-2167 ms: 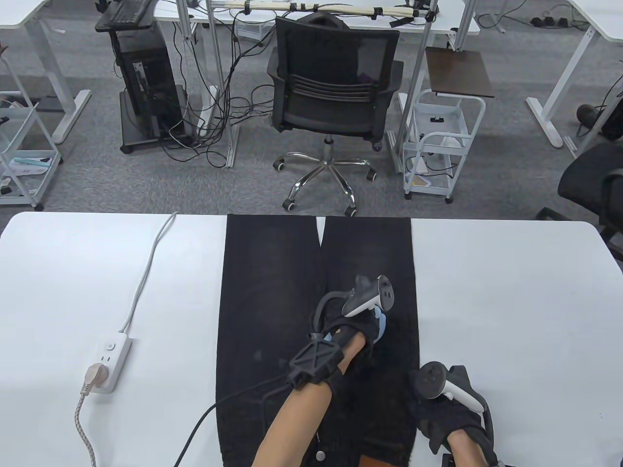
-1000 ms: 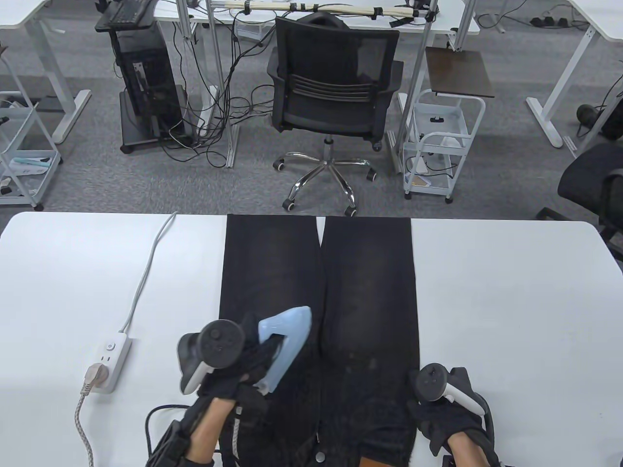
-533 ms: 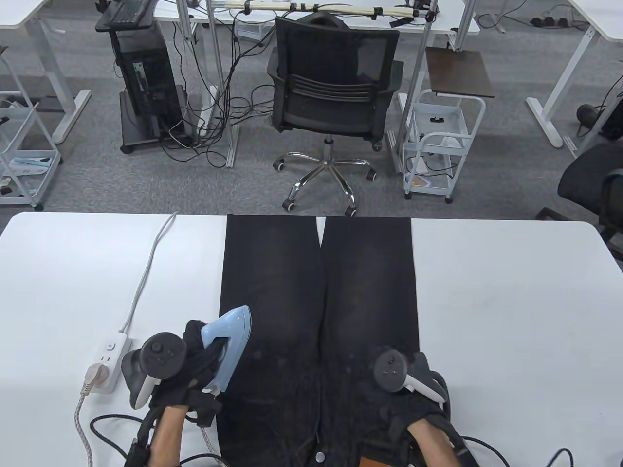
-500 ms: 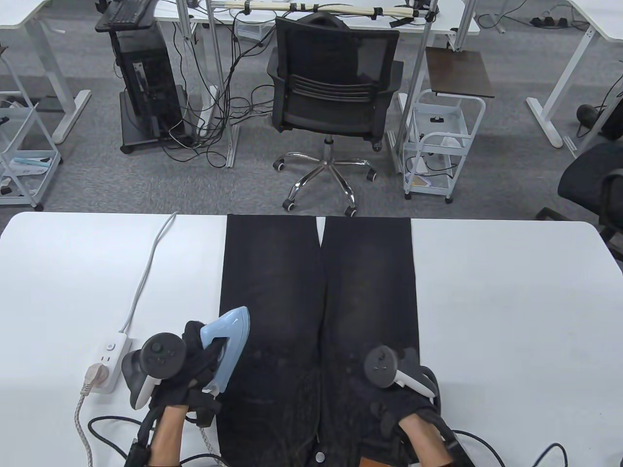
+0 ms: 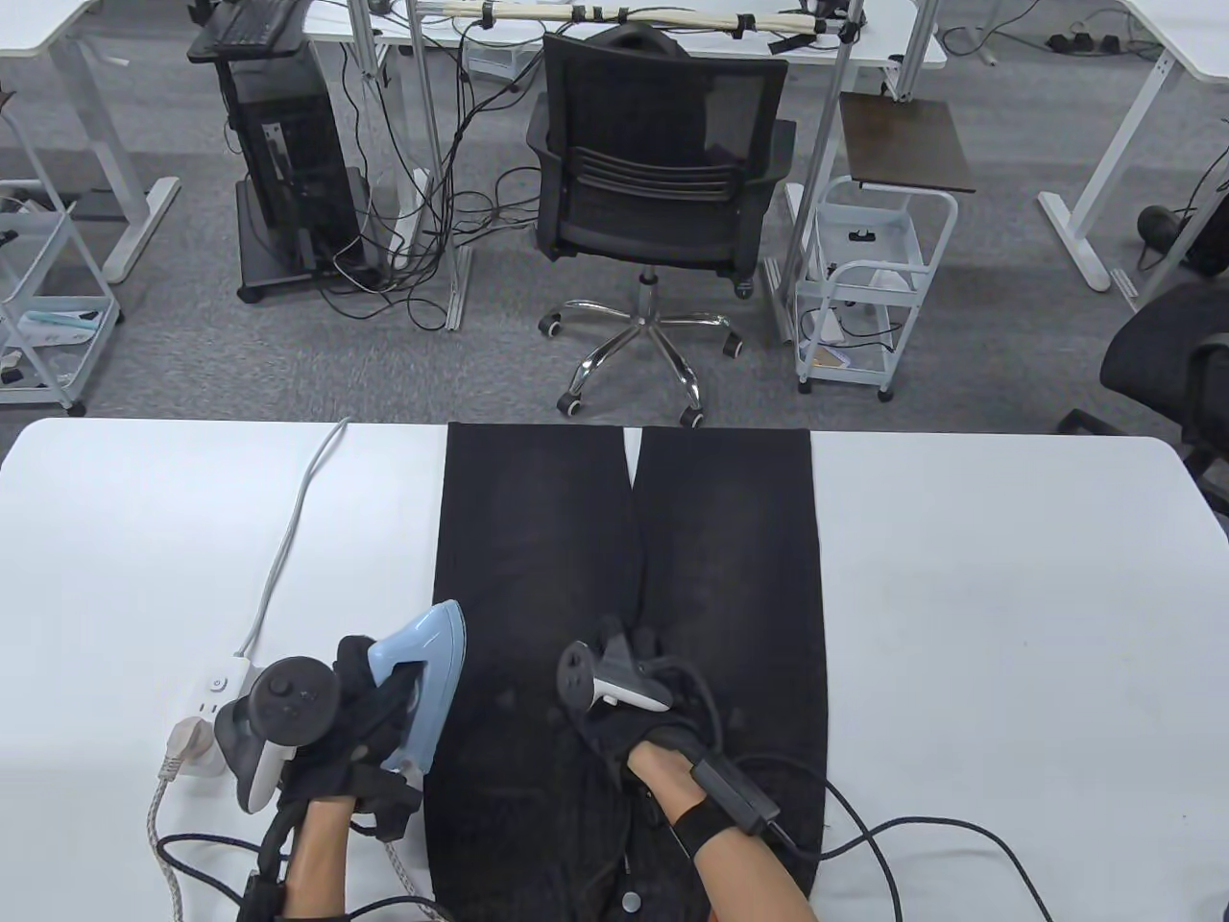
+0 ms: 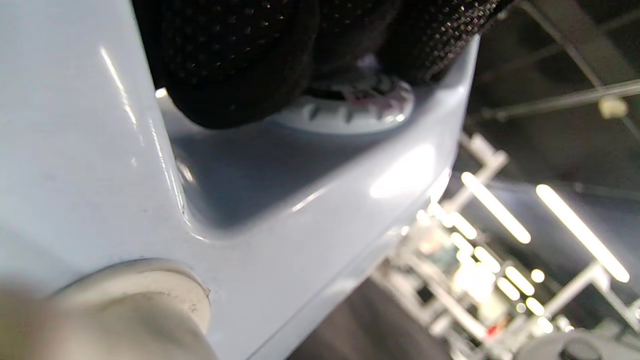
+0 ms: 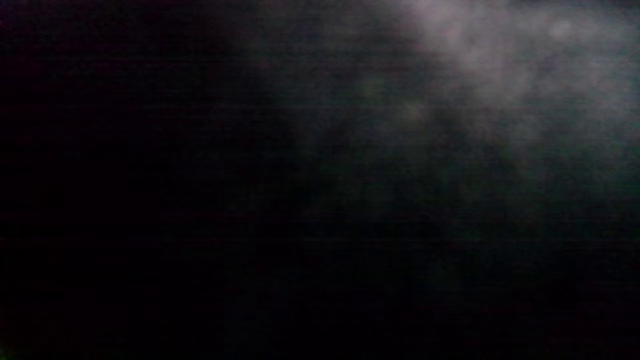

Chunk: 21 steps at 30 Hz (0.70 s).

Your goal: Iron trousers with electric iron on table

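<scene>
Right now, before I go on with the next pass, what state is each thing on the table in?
trousers: laid flat, legs pointing away, side by side.
iron: gripped by the handle, tilted, at the trousers' left edge.
left hand: grips the iron.
right hand: rests on the trousers near the middle.
power strip: on the table, one plug in it.

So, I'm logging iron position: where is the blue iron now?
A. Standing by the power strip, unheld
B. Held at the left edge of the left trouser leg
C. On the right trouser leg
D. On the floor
B: the left hand grips the blue iron at the outer edge of the trousers' left leg.
</scene>
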Tool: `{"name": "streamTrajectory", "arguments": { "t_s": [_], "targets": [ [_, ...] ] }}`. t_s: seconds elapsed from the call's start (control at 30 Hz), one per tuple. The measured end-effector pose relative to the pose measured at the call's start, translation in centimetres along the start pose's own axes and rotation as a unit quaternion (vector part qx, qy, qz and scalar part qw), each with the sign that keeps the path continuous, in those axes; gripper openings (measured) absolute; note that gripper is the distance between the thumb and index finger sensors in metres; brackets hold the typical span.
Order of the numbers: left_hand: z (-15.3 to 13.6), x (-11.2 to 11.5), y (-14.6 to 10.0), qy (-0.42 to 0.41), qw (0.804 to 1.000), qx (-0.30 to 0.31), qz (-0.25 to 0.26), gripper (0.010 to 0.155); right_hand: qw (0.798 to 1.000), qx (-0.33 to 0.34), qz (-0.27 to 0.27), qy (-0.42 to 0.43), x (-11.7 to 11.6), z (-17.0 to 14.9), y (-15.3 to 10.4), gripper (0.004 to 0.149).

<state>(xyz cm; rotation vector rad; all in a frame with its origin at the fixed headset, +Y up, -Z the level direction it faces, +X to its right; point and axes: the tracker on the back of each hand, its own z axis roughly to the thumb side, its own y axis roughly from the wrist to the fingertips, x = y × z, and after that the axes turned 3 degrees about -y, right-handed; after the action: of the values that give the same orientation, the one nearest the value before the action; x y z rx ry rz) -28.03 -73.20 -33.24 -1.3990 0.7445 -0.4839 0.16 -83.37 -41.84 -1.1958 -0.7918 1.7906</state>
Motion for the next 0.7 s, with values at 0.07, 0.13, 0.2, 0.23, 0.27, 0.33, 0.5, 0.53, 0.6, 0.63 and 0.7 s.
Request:
{"name": "streamTrajectory", "arguments": {
  "t_s": [0.07, 0.13, 0.2, 0.23, 0.27, 0.33, 0.5, 0.53, 0.6, 0.63, 0.7],
  "targets": [
    [0.0, 0.1, 0.0, 0.000, 1.000, 0.002, -0.003, 0.045, 1.000, 0.001, 0.005, 0.012, -0.3, 0.0, -0.4, 0.070],
    [0.1, 0.3, -0.1, 0.002, 1.000, 0.004, -0.008, 0.045, 1.000, 0.000, 0.011, 0.000, -0.5, 0.2, -1.1, 0.070],
    [0.3, 0.4, -0.2, 0.006, 1.000, 0.005, -0.010, 0.045, 1.000, 0.000, 0.012, -0.004, -0.9, 0.6, -2.0, 0.070],
    [0.4, 0.4, -0.2, 0.007, 1.000, 0.007, -0.009, 0.045, 1.000, 0.004, 0.011, -0.005, -1.2, 0.7, -2.6, 0.070],
    [0.4, 0.4, -0.2, 0.007, 1.000, 0.008, -0.010, 0.045, 1.000, 0.009, 0.009, -0.005, -1.5, 0.8, -3.2, 0.070],
    [0.3, 0.4, -0.2, 0.004, 1.000, 0.008, -0.009, 0.045, 1.000, 0.021, 0.009, -0.006, -2.2, 0.9, -4.5, 0.071],
    [0.2, 0.2, -0.2, 0.006, 1.000, 0.004, -0.007, 0.045, 0.998, 0.054, 0.021, -0.013, -4.0, 1.1, -8.0, 0.075],
    [0.2, 0.2, -0.2, 0.008, 1.000, 0.004, -0.008, 0.045, 0.998, 0.057, 0.022, -0.014, -4.1, 1.1, -8.3, 0.075],
    [0.3, 0.2, -0.2, 0.009, 1.000, 0.003, -0.010, 0.045, 0.997, 0.067, 0.028, -0.014, -4.8, 1.2, -9.6, 0.076],
    [0.3, 0.2, -0.2, 0.010, 1.000, 0.004, -0.010, 0.045, 0.997, 0.072, 0.037, -0.012, -5.0, 1.3, -10.4, 0.076],
    [0.3, 0.1, -0.2, 0.011, 1.000, 0.005, -0.011, 0.045, 0.995, 0.081, 0.050, -0.003, -5.1, 1.2, -11.1, 0.078]
  ]
}}
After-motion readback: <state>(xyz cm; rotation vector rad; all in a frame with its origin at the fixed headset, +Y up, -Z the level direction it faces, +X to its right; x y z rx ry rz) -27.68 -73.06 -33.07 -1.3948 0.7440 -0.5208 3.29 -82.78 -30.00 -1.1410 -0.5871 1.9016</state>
